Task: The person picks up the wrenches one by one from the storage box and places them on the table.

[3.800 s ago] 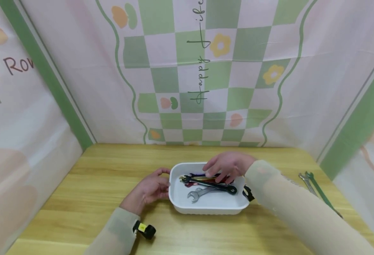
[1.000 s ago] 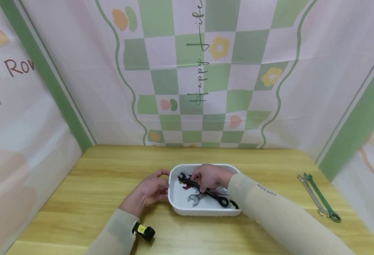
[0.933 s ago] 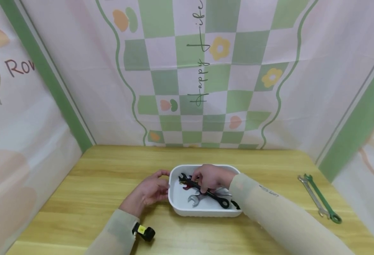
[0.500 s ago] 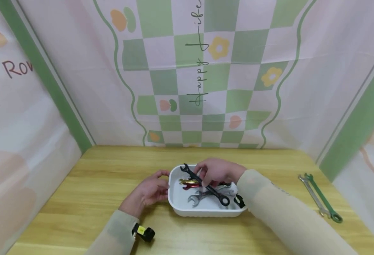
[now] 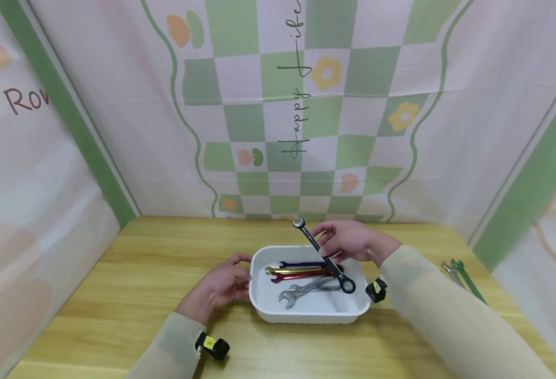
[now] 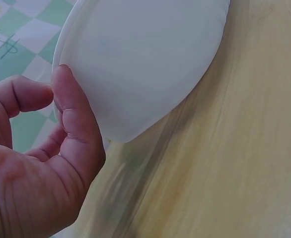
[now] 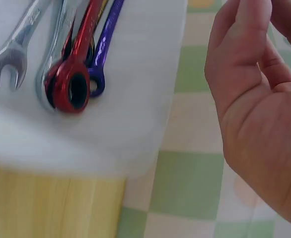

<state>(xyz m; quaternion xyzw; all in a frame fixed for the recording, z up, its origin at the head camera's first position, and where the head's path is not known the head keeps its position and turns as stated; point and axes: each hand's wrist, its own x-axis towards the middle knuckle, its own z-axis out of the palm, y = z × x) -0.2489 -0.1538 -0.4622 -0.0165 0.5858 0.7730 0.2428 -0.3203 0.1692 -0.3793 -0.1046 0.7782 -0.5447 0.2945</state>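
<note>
My right hand (image 5: 349,239) pinches a black combination wrench (image 5: 334,269) by the shaft, tilted over the white container (image 5: 306,318). Its open end points up and left, its ring end down to the right. The right wrist view shows part of that hand (image 7: 257,99) beyond the rim; the black wrench is out of that frame. Inside the container lie a purple wrench (image 7: 100,59), a gold wrench (image 5: 274,270), a red wrench (image 5: 284,276) and silver wrenches (image 5: 301,291). My left hand (image 5: 223,281) touches the outer left end with relaxed fingers.
A silver wrench (image 5: 451,272) and a green wrench (image 5: 468,282) lie at the right of the wooden table (image 5: 178,247), partly covered by my right sleeve. A printed checkered cloth (image 5: 301,173) hangs along the table's back edge.
My right hand was above the wrenches, then reached among them and took the black wrench. It has risen up and right with it. My left hand has stayed at the container.
</note>
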